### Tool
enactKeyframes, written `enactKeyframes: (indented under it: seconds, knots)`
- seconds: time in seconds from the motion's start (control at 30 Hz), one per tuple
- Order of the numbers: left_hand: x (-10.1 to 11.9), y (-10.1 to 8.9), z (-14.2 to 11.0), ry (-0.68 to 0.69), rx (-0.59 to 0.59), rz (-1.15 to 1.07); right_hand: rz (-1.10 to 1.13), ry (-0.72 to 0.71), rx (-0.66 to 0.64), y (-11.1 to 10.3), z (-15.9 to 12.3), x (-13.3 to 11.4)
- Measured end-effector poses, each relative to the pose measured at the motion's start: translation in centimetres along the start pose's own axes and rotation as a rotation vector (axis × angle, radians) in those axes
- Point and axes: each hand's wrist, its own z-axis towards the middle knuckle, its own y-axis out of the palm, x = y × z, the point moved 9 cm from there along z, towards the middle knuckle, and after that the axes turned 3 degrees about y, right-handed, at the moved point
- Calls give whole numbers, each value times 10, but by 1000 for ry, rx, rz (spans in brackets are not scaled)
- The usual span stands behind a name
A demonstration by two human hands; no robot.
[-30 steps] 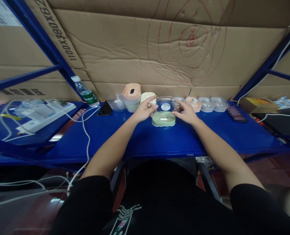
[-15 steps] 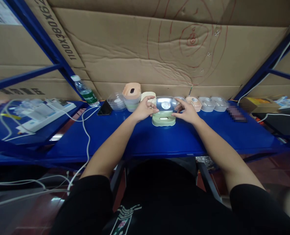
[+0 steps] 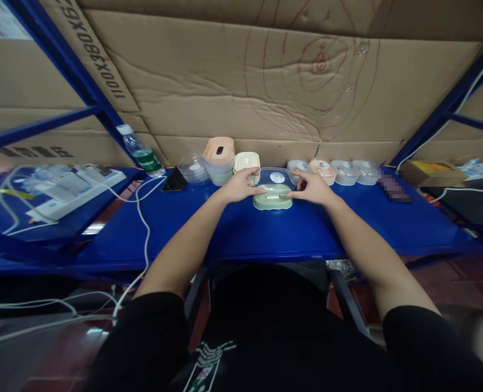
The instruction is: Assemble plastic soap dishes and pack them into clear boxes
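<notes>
In front of me on the blue table lies a pale green box base (image 3: 272, 203) with a slot in its front. A clear plastic lid (image 3: 277, 178) with a round white sticker sits over it, tilted, its near edge at the base. My left hand (image 3: 242, 185) grips the lid's left side, thumb toward the front. My right hand (image 3: 309, 187) grips the right side in the same way. Behind my left hand is a cream box base (image 3: 247, 160). Beyond my right hand stand a lidded grey box (image 3: 297, 165) and a lidded peach box (image 3: 323, 172).
Stacked box bases (image 3: 219, 158), peach on top, stand at the back left beside nested clear lids (image 3: 194, 169). Farther left are a phone (image 3: 173, 180) and a water bottle (image 3: 141, 152). Two lidded grey boxes (image 3: 345, 172) line the back right. A white cable (image 3: 146, 218) crosses the table's left side.
Both hands have lowered the clear lid and tipped it toward the green base; its sticker sits slightly lower. The base stays in place.
</notes>
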Motion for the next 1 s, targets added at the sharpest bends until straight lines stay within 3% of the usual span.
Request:
enactKeyframes:
  seconds: [0.23,0.5,1.0]
  knots:
    - [-2,11,-2,-2,-142,141,-36,37,-91,5,-1,4]
    - [-5,13,-2,37,-185,272,-86,61,-158,11,0,3]
    - [2,24,-7,35,-289,213,-67,41,-243,22,0,7]
